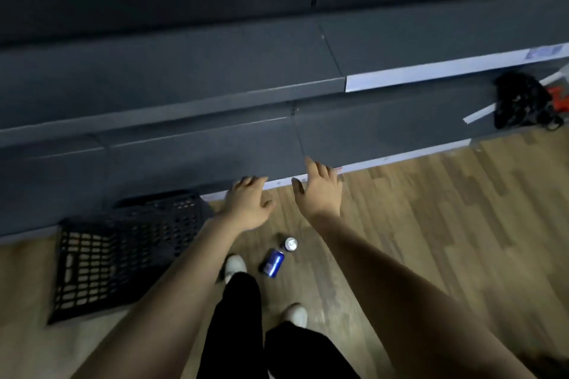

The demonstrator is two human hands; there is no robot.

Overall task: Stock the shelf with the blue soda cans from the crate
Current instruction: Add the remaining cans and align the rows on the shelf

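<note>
Blue soda can (273, 262) lying loose beside an upright can (290, 244) on the floor — trip risk, both hands (250, 205) (320, 191) empty, fingers spread.

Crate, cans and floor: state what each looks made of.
Crate: looks like black moulded plastic, matte, with an open lattice of holes. Lying can: probably thin metal, glossy blue print. Upright can: bright silvery top suggests metal. Floor: wood-look planks with visible grain; real wood or laminate can't be told.
</note>
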